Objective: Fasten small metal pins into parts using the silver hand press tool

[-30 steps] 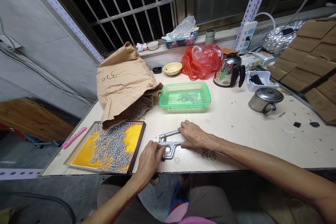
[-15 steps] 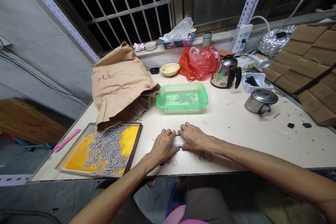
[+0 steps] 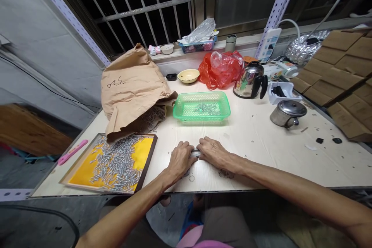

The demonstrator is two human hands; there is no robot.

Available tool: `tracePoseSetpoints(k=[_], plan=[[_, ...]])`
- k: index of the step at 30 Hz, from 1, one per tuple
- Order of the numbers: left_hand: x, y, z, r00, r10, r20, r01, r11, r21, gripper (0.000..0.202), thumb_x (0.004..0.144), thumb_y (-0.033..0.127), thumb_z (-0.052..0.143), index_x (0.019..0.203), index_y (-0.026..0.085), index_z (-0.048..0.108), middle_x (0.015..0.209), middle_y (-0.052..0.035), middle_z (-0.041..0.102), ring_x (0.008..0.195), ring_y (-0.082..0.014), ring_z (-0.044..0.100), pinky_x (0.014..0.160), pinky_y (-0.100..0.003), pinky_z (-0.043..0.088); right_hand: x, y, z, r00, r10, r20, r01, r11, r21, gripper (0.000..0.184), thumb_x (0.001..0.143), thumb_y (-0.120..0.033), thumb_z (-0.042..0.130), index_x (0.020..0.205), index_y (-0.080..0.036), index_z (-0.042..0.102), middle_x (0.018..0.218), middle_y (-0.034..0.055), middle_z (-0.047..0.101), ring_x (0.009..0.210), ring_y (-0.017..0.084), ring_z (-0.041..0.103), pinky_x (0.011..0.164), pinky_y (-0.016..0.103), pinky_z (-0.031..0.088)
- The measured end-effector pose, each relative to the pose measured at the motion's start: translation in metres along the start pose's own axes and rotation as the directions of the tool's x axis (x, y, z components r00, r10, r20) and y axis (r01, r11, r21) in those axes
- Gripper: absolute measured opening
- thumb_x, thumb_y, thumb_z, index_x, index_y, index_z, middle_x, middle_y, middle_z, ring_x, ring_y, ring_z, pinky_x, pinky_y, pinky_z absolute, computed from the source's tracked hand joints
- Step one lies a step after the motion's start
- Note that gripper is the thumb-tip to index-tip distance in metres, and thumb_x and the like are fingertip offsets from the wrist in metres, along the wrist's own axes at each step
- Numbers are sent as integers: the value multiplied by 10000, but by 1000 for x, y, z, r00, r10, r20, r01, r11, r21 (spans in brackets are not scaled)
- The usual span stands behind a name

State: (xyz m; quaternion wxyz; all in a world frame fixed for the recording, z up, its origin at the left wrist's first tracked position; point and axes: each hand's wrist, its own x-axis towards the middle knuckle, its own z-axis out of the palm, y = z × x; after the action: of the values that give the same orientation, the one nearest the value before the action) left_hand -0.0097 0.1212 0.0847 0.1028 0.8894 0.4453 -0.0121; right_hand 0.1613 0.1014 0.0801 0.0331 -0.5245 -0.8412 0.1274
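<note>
Grey metal tool (image 3: 195,154): on the near side of the green basket (image 3: 200,118), over the surface (image 3: 241,139), mostly hidden under both hands
Left hand (image 3: 181,159): grip closed around the tool's left part, fingers curled, thumb pointing toward the other hand
Right hand (image 3: 213,153): grip narrow, holding the tool's other end; fingertips close to the left hand's
Small metal pieces (image 3: 207,108): inside the basket
Tray (image 3: 148,161): left of the basket and nearer, spread with similar pieces
Paper bag (image 3: 133,89): left of the basket, its mouth beside the tray
Kettle (image 3: 248,81): right of the basket and farther back
</note>
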Motion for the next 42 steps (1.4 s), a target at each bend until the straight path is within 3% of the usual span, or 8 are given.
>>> tracePoseSetpoints(k=[4, 8, 17, 20, 24, 31, 38, 42], plan=[[-19, 6, 16, 987, 11, -160, -18, 999, -48, 378, 824, 258, 588, 1185, 174, 518, 1206, -102, 558, 1138, -251, 493, 922, -388, 453, 2, 16, -1, 994, -107, -29, 109, 991, 72, 422, 748, -469, 673, 1006, -139, 625, 979, 104, 566, 922, 235, 486, 774, 316, 388], [-45, 24, 41, 945, 122, -303, -144, 988, -51, 391, 880, 207, 492, 1269, 183, 461, 1362, -113, 472, 1303, -269, 377, 1037, -459, 381, 8, 23, 4, 994, -62, -90, 70, 994, 86, 224, 879, -352, 536, 919, -157, 638, 913, 79, 583, 884, 203, 496, 777, 302, 365], [-64, 47, 50, 946, 152, -288, -201, 968, -150, 352, 902, 196, 450, 1250, 161, 486, 1291, -99, 545, 1251, -246, 448, 1073, -466, 349, 31, 18, -1, 991, 23, -130, -25, 1000, -13, 128, 881, -191, 511, 878, -156, 633, 914, 78, 608, 897, 197, 486, 759, 293, 347], [-65, 46, 52, 946, 142, -292, -206, 957, -202, 389, 879, 193, 484, 1267, 165, 467, 1309, -107, 523, 1259, -257, 430, 1068, -471, 346, 35, -13, -1, 986, -138, -95, 135, 990, -47, 128, 867, -209, 529, 892, -186, 652, 941, 73, 596, 888, 199, 466, 731, 304, 338], [-70, 43, 65, 972, 85, -217, -148, 944, -293, 317, 832, 142, 492, 1142, 170, 554, 1149, -100, 619, 1078, -262, 564, 940, -424, 460, 43, -61, 9, 868, -497, -3, 494, 864, -94, 139, 864, -264, 548, 800, -224, 665, 913, 52, 579, 902, 208, 433, 680, 314, 318], [-73, 37, 78, 989, 52, -135, -103, 909, -403, 338, 777, 155, 518, 1103, 216, 582, 1097, -96, 648, 1005, -278, 601, 881, -381, 487, 48, -76, 18, 701, -713, 9, 709, 696, -115, 145, 864, -198, 523, 750, -188, 612, 823, 46, 585, 861, 193, 438, 713, 328, 320], [-75, 28, 49, 954, 119, -277, -219, 904, -368, 431, 819, 174, 513, 1246, 218, 487, 1299, -83, 510, 1195, -243, 465, 1000, -369, 410, 43, -56, -30, 736, -408, -539, 548, 828, 121, 257, 957, -211, 351, 1027, -182, 597, 914, 69, 625, 872, 176, 522, 784, 309, 409], [-82, -28, 9, 900, -187, -394, 89, 963, -253, 301, 866, 116, 426, 1100, 196, 597, 1119, -89, 578, 1023, -195, 529, 864, -316, 469, 57, -4, -70, 674, -138, -725, 286, 955, 84, 298, 952, -285, 359, 1119, -169, 577, 1004, 97, 632, 944, 215, 556, 855, 364, 429]])
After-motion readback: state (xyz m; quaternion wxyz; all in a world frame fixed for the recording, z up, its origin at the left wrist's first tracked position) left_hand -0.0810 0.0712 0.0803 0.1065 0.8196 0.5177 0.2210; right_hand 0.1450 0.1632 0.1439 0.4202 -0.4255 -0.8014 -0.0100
